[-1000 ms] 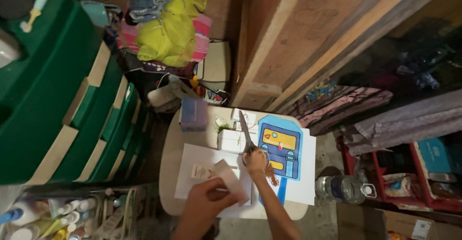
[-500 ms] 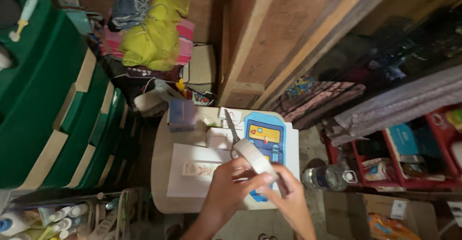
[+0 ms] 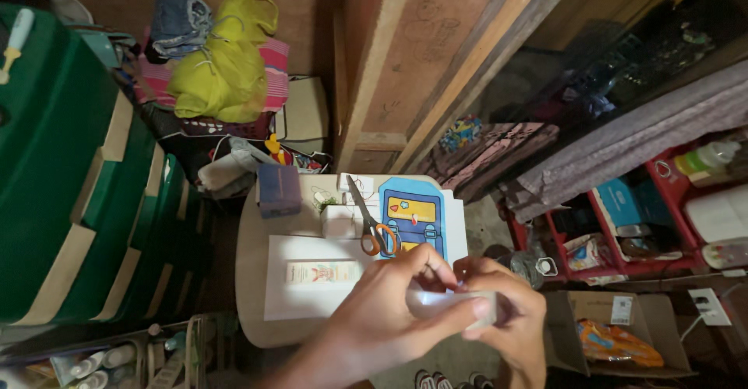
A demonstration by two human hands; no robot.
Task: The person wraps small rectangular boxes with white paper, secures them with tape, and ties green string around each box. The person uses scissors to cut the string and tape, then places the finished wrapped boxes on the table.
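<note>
Both my hands hold a white roll of tape (image 3: 448, 305) close to the camera, above the near right part of a small pale table (image 3: 251, 237). My left hand (image 3: 389, 307) grips the roll from the left with the thumb on top; my right hand (image 3: 506, 315) pinches its right end. On the table lie orange-handled scissors (image 3: 372, 225), a blue and yellow paper cutout (image 3: 411, 216), a white sheet (image 3: 300, 299) with a small picture strip (image 3: 321, 272), a white box (image 3: 339, 221) and a purple box (image 3: 279, 190).
Green stacked drawers (image 3: 70, 171) stand at the left. A yellow cloth (image 3: 222, 69) lies on a pile behind the table. A wooden panel (image 3: 421, 61) leans at the back. A water bottle (image 3: 530, 268), red shelves (image 3: 623, 233) and a cardboard box (image 3: 623, 334) are at the right.
My right hand left the scissors on the table and joined the left on the tape roll. Both hands with the roll came nearer the camera and moved right.
</note>
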